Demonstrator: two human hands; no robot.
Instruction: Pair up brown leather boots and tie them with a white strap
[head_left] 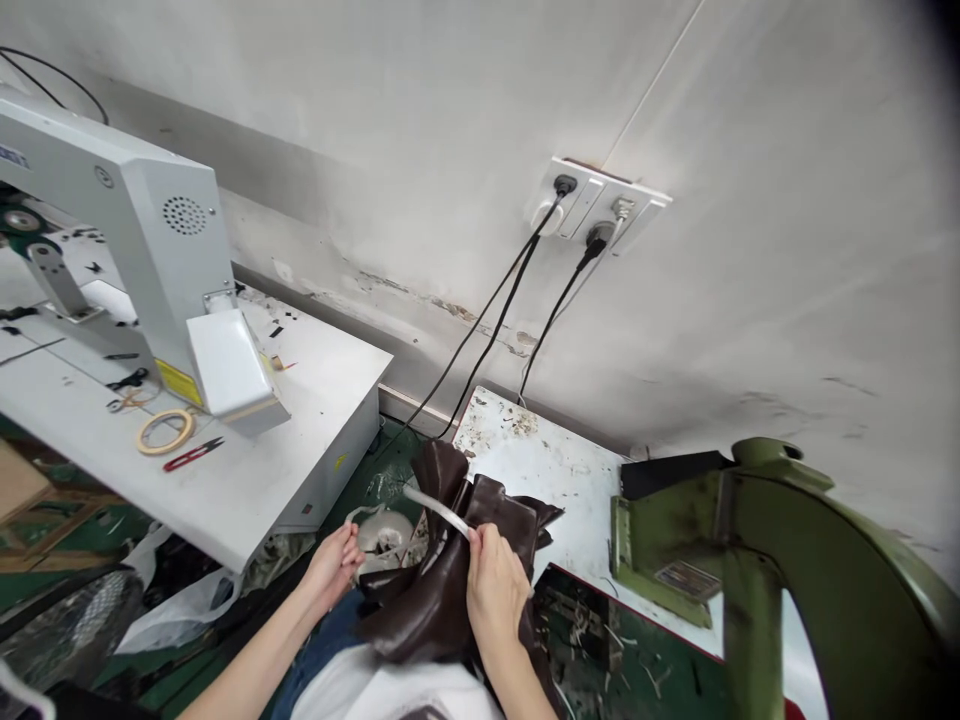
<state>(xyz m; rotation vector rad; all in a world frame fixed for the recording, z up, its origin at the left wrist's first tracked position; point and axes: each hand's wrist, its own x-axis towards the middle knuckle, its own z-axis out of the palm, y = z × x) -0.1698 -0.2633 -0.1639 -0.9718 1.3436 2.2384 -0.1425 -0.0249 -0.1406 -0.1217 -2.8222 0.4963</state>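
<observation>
Dark brown leather pieces lie bunched over my lap and against the corner of the white table. My right hand rests over the leather, its fingers closed on a narrow white strip whose free end points up and left. To the left of the leather, my left hand is pinched shut at a thin whitish strand. Whether that strand belongs to the same strip I cannot tell.
A grey machine stands on the left white table, beside a tape roll and red-handled snips. A green machine occupies the right table. Black cables hang from wall sockets.
</observation>
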